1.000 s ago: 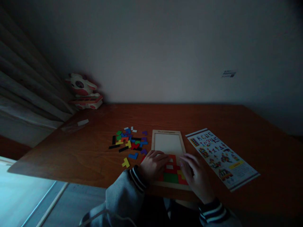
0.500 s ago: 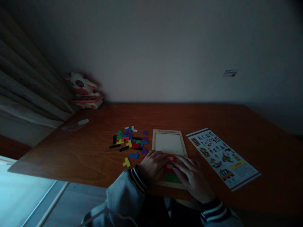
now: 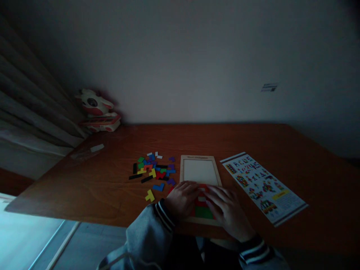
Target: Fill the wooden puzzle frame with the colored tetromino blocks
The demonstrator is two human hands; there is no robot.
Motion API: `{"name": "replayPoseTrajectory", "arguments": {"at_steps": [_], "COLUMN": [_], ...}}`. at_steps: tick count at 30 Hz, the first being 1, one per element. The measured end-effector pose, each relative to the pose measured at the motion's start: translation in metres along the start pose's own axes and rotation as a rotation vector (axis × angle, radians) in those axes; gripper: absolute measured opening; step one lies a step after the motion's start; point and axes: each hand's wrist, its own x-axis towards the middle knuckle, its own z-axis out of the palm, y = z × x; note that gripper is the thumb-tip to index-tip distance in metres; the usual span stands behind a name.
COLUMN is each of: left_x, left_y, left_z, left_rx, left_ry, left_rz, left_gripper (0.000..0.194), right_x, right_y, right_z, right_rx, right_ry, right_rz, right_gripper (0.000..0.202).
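Note:
A wooden puzzle tray [image 3: 197, 157] lies at the table's front edge, with its far part bare. Red pieces [image 3: 200, 203] and a green piece [image 3: 204, 212] fill part of its near end. My left hand [image 3: 182, 198] rests over the tray's left side, its fingers bent together at a red piece. From the right, my right hand [image 3: 227, 210] reaches over the tray, its fingertips on the same red area with small white patches between the hands. The fingers of both hands hide much of the pieces under them.
Several colored pieces [image 3: 152, 173] are scattered left of the tray. A printed pattern sheet [image 3: 263, 187] lies to the right. A cow-shaped toy [image 3: 97, 108] stands at the back left of the wooden table [image 3: 112, 195].
The whole view has shifted slightly. Both hands stay at the same place on the tray, with hardly any visible movement of the fingers.

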Motion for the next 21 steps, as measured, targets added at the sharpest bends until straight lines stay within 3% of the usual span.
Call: {"name": "replayPoseTrajectory", "arguments": {"at_steps": [14, 21], "left_x": [-0.005, -0.009], "left_y": [-0.003, -0.011], "left_z": [-0.002, 0.007], "left_rx": [-0.114, -0.209], "left_ry": [0.040, 0.080], "left_rz": [0.034, 0.037], "left_gripper": [0.042, 0.048], "right_x": [0.000, 0.000], "right_y": [-0.001, 0.000], "right_z": [0.000, -0.001], "right_rx": [0.014, 0.135], "right_ry": [0.030, 0.104], "right_rz": [-0.025, 0.015], "right_gripper": [0.030, 0.032]}}
